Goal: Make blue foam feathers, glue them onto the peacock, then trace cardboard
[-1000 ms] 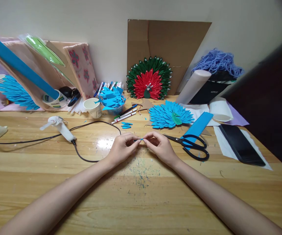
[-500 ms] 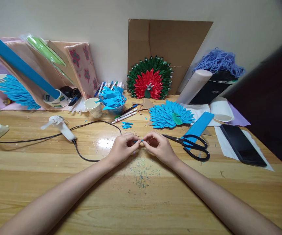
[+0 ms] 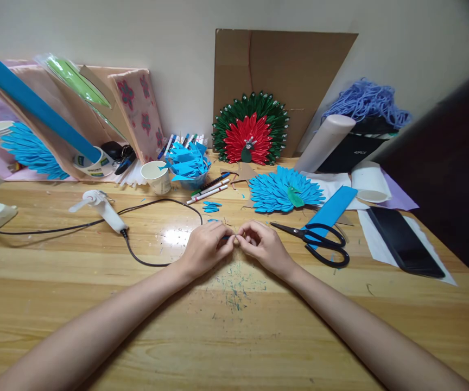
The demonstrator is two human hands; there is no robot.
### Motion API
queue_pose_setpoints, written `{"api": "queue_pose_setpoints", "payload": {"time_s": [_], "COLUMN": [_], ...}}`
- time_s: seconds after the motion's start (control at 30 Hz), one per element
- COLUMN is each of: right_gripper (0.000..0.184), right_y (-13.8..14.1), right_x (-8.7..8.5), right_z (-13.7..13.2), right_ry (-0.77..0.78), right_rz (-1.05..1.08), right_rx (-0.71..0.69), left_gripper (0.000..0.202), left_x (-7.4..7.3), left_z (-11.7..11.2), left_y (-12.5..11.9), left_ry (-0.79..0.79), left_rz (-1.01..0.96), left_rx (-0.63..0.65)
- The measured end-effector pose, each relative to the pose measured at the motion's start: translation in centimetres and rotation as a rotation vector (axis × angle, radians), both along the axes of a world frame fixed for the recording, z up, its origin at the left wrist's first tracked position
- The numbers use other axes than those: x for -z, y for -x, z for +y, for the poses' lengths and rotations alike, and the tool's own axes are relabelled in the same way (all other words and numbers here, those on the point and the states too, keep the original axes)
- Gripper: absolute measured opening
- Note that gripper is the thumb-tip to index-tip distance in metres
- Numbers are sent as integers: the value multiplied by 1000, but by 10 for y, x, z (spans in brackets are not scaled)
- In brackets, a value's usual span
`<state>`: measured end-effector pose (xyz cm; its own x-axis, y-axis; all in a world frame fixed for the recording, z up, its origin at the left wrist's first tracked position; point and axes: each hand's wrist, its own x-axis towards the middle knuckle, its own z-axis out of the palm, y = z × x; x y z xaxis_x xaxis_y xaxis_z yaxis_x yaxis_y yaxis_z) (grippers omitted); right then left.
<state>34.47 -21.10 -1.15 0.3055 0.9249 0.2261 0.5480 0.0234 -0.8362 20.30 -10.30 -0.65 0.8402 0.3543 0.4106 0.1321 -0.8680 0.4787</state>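
We list: L hand (image 3: 207,247), fingers pinching sm. blue piece (image 3: 226,237), mostly hidden, above ctr. of wood table (image 3: 234,347); R hand (image 3: 267,248), thumb & index tips drawn together nr. piece's end, actual grip on it we can't tell. Step in hand, we judge: shaping piece by fingertip; next move calls for light, steady pinch. Vs. 0.5 s ago: less blue visible b/w fingertips; L fingers cover more.

White glare on table (image 3: 234,347), right edge dark
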Motion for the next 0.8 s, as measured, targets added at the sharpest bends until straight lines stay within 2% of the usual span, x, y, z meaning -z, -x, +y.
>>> {"api": "queue_pose_setpoints", "payload": {"time_s": [0.23,0.37,0.5,0.63,0.8], "right_gripper": [8,10,13,14,15], "right_y": [0,-1,-2,-2,-1], "right_x": [1,1,2,2,2], "right_z": [1,2,2,2,2], "right_ry": [2,-29,-42,-35,-32], "right_rz": [8,68,122,128,134], "right_rx": [-6,69,120,111,108], "left_gripper": [14,29,30,28,24], "left_x": [-3,-6,-6,-5,-7], "left_z": [1,3,5,5,5], "left_y": [-1,-2,-3,-2,-2], "left_ry": [142,358,508,567,559], "left_rz": [39,14,-16,-40,-57], "left_rx": [-24,-80,-83,-71,-66]}}
